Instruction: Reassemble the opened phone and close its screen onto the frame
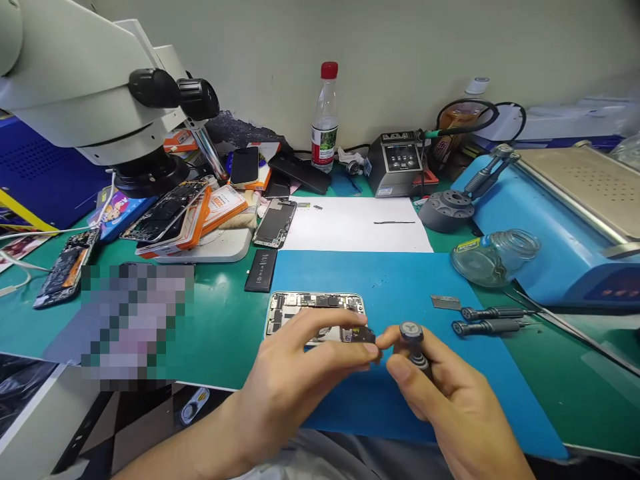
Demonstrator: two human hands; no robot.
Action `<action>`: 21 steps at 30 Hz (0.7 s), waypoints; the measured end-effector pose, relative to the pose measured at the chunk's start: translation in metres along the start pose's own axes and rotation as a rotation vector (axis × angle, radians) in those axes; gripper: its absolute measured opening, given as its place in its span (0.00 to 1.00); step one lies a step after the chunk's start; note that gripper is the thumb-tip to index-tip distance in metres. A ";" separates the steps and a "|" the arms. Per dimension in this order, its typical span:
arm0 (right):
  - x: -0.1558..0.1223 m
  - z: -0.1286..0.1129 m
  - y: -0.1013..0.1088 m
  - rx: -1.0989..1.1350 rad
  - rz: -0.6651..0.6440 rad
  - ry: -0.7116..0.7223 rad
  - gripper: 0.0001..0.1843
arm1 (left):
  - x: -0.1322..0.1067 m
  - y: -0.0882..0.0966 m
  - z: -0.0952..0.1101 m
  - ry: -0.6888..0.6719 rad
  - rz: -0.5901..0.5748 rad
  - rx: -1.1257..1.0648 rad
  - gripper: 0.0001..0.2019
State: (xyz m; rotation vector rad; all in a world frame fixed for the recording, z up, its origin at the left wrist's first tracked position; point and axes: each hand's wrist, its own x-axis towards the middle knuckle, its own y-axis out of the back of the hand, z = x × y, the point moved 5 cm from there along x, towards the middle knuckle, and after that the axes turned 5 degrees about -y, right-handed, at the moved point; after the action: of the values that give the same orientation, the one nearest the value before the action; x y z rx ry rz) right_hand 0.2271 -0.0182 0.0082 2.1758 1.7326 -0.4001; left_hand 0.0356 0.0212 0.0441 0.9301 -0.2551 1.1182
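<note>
My left hand curves over the opened phone on a blue mat; whether it pinches anything, I can't tell. My right hand grips a screwdriver. Green worktop shows either side; a microscope looms up left, a pale wall beyond.

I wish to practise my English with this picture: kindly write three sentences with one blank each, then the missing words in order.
1. The opened phone, partly covered by the left hand, has a ____ mat directly to its right.
2. Near the right hand, which grips a dark tool, ____ screwdrivers lie beside a metal blade.
3. The clear bottle by the wall has a ____ cap.
Missing words: blue; two; red.
</note>
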 end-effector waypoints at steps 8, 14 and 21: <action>0.012 -0.013 0.004 -0.193 -0.037 0.203 0.27 | 0.000 -0.005 -0.012 0.128 0.014 -0.166 0.25; 0.009 -0.022 -0.003 -0.292 -0.050 0.142 0.29 | 0.003 -0.003 -0.030 0.497 -0.121 -0.326 0.06; 0.035 -0.007 0.024 0.001 0.054 0.218 0.30 | 0.005 -0.005 -0.046 0.565 -0.156 -0.219 0.07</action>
State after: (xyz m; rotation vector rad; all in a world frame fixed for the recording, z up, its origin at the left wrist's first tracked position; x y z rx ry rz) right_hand 0.2579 0.0105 0.0025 2.3354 1.7773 -0.1547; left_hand 0.0306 0.0583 0.0164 0.4063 0.1541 1.1354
